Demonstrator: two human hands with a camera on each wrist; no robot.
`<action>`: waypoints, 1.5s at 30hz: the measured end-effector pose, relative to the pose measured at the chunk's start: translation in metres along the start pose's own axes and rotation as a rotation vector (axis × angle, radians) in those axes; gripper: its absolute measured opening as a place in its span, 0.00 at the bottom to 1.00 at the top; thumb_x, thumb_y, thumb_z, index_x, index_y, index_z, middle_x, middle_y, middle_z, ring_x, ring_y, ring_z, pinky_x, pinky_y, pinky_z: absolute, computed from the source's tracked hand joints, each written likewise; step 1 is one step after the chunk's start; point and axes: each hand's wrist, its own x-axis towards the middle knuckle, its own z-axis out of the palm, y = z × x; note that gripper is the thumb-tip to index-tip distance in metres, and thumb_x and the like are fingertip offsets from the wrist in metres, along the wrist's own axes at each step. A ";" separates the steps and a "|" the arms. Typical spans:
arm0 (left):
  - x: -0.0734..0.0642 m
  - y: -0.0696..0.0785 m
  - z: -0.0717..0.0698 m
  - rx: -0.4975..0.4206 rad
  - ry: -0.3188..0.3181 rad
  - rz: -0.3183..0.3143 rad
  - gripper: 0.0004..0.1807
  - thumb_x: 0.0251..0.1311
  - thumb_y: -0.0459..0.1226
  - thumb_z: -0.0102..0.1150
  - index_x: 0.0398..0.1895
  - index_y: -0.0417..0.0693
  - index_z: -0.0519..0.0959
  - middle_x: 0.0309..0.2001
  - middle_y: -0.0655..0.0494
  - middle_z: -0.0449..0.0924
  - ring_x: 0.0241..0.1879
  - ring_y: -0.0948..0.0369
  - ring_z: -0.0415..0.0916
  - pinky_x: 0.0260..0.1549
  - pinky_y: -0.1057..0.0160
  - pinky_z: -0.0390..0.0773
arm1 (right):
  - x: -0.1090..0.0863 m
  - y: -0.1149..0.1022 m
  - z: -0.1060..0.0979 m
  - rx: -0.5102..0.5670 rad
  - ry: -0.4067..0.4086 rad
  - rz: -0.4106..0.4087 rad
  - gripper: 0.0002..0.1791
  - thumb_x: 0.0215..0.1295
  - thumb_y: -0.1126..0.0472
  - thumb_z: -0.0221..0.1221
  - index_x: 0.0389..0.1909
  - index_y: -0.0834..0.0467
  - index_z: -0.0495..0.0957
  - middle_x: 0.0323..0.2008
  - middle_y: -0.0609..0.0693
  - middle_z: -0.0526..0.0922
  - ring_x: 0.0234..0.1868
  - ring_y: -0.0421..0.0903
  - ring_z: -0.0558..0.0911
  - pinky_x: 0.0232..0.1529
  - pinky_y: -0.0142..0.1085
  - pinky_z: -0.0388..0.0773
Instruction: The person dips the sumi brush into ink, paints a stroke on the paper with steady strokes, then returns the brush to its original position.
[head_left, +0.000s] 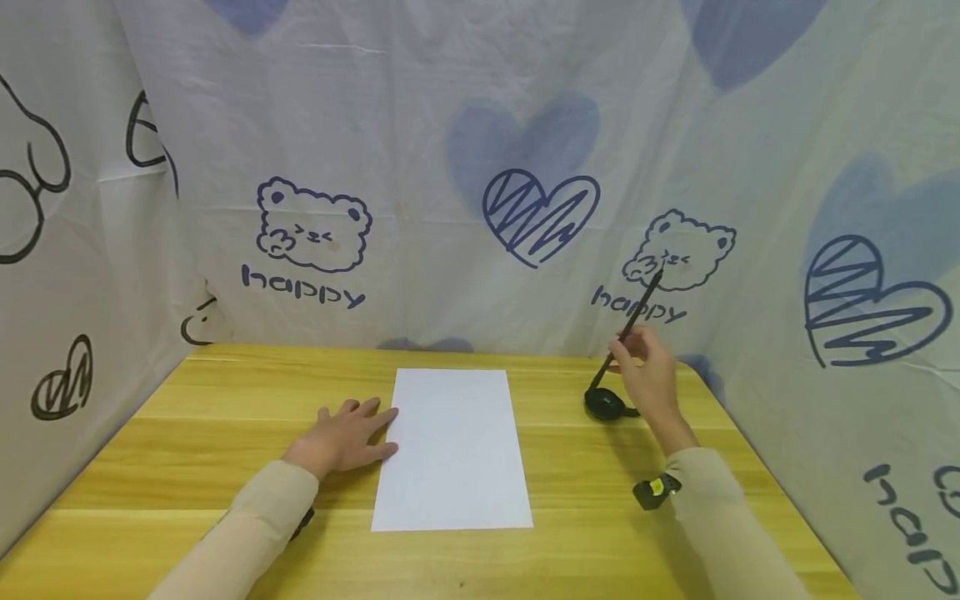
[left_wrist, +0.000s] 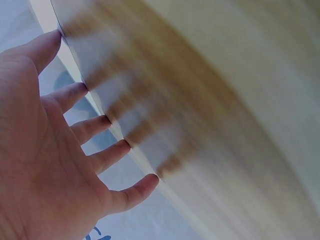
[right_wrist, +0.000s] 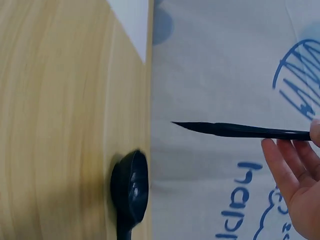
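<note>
A white sheet of paper [head_left: 454,454] lies on the table. My left hand [head_left: 341,440] rests at its left edge, fingers spread, with thumb and a finger reaching the sheet. In the left wrist view the left hand [left_wrist: 60,135] shows its palm side, fingertips against the surface. My right hand [head_left: 651,377] pinches a black calligraphy brush [head_left: 626,329], slanted with its bristles down. Below it sits a black ladle [head_left: 604,404] whose bowl holds something dark and glossy. The right wrist view shows the brush [right_wrist: 240,130] with a pointed tip, apart from the ladle [right_wrist: 131,187].
The wooden table [head_left: 300,550] carries the sheet at its middle and the ladle to the right. White cloth [head_left: 420,100] with blue hearts and bear drawings hangs behind and at both sides. A small black device [head_left: 656,490] is at the right wrist.
</note>
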 end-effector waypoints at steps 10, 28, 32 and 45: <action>-0.001 0.002 -0.003 -0.018 -0.006 0.001 0.39 0.71 0.62 0.51 0.79 0.54 0.64 0.79 0.37 0.59 0.75 0.32 0.59 0.63 0.16 0.54 | -0.006 -0.026 0.020 0.072 -0.109 0.002 0.12 0.71 0.71 0.60 0.52 0.72 0.76 0.43 0.73 0.83 0.39 0.49 0.87 0.36 0.32 0.88; 0.000 0.007 -0.002 -0.019 -0.019 -0.021 0.40 0.71 0.63 0.51 0.79 0.54 0.64 0.79 0.36 0.59 0.74 0.31 0.59 0.64 0.18 0.56 | -0.018 -0.037 0.083 0.122 -0.240 -0.050 0.11 0.72 0.69 0.61 0.53 0.64 0.76 0.40 0.65 0.84 0.42 0.58 0.87 0.38 0.35 0.89; 0.000 0.007 -0.002 -0.020 -0.016 -0.017 0.40 0.70 0.63 0.52 0.79 0.54 0.64 0.79 0.36 0.59 0.74 0.30 0.59 0.63 0.17 0.55 | -0.023 -0.041 0.099 0.135 -0.266 -0.080 0.10 0.71 0.70 0.62 0.50 0.64 0.76 0.39 0.66 0.84 0.41 0.60 0.87 0.37 0.40 0.89; 0.002 0.002 0.000 -0.002 -0.006 -0.002 0.40 0.71 0.63 0.50 0.79 0.54 0.64 0.79 0.36 0.59 0.74 0.31 0.59 0.63 0.17 0.56 | -0.038 -0.045 0.127 0.191 -0.304 -0.103 0.08 0.71 0.71 0.61 0.48 0.66 0.76 0.39 0.68 0.84 0.42 0.64 0.87 0.39 0.50 0.89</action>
